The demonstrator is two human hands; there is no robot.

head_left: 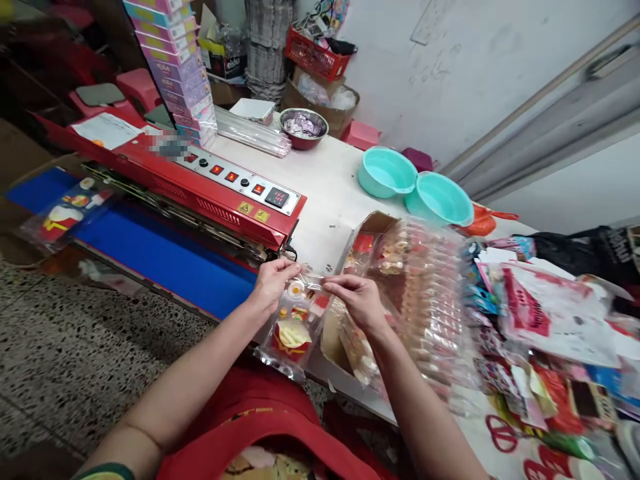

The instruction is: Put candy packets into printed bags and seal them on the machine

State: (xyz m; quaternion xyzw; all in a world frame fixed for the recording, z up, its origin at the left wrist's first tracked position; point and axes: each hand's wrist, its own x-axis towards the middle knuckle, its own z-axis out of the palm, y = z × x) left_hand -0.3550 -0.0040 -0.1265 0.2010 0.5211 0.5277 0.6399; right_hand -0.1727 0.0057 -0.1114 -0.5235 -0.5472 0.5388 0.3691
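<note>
Between my two hands hangs a clear plastic bag point(295, 333) with small toy-food pieces inside, among them a fried egg and french fries in a red holder. My left hand point(273, 285) pinches the bag's top edge at its left corner. At the right corner, my right hand point(357, 300) grips the same edge with thumb and fingers. Just left of the bag is a red band sealing machine point(210, 193) with a blue conveyor belt point(165, 250). Another filled bag point(65, 213) lies at the belt's far left end. Right of my hands stands a cardboard box point(336, 343) packed with similar bags point(425, 293).
Two turquoise basins point(387, 172) and a metal bowl of small packets point(303, 127) stand at the back of the table. A tall stack of small boxes point(175, 73) rises behind the sealer. Packaging point(560, 313) and red-handled scissors point(501, 433) lie at the right.
</note>
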